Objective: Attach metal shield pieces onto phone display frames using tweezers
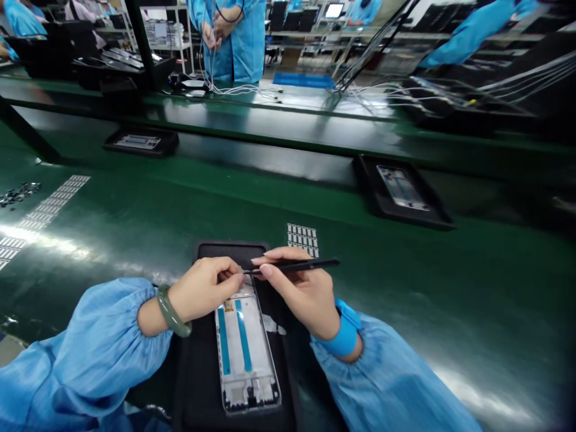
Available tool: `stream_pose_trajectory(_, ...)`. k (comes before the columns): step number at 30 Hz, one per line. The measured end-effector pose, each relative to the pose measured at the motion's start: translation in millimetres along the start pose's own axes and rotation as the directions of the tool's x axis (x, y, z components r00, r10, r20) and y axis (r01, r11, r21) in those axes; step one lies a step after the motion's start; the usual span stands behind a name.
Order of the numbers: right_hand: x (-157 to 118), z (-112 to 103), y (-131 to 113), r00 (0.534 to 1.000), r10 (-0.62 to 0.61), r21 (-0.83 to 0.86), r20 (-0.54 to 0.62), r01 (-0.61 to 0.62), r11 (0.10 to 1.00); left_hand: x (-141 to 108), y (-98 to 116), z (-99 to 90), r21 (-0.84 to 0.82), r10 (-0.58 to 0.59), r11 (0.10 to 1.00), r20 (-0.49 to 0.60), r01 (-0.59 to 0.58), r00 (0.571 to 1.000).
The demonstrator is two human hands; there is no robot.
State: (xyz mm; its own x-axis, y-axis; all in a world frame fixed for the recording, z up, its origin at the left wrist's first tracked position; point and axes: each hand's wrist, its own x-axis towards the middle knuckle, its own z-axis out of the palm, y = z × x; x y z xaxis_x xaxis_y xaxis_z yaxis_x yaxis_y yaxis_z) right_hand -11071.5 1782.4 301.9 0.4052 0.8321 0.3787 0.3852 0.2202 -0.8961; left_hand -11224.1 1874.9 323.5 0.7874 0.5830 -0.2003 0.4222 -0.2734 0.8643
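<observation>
A silver phone frame [236,336] with two blue strips lies in a black tray [198,366] in front of me. My right hand [301,288] is closed on black tweezers [315,264], whose tip points left over the frame's top end. My left hand [207,288] is closed at that same end, thumb and index finger pressed together beside the tweezer tip; what they hold, if anything, is too small to make out. Small clear film pieces [273,324] lie on the tray right of the frame.
A sheet of small pale parts [303,237] lies beyond my right hand. Trays with phone frames stand at the back left [141,142] and back right [402,191]. More part strips [54,201] lie left. A person in blue [234,42] stands beyond a raised ledge with white cables [243,90].
</observation>
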Motion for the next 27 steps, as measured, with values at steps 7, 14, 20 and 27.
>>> stream_pose_trajectory(7,3,3,-15,0.988,0.095,-0.013,0.123,-0.094,0.995,-10,3,-6.6,0.23,-0.001,0.973,0.06,-0.013,0.998)
stream_pose_trajectory(14,16,12,-4,0.889,0.431,0.33,0.156,-0.458,0.825,-29,-35,-16.9,0.486,0.23,0.851,-0.008,-0.197,0.973)
stream_pose_trajectory(20,9,24,6,0.858,0.484,0.266,0.173,-0.514,0.816,-38,-47,-8.5,0.518,0.294,0.808,0.058,-0.28,0.954)
stream_pose_trajectory(27,3,25,2,0.891,0.451,0.185,0.054,-0.453,0.872,-37,-41,-6.5,0.546,0.312,0.791,0.025,-0.274,0.95)
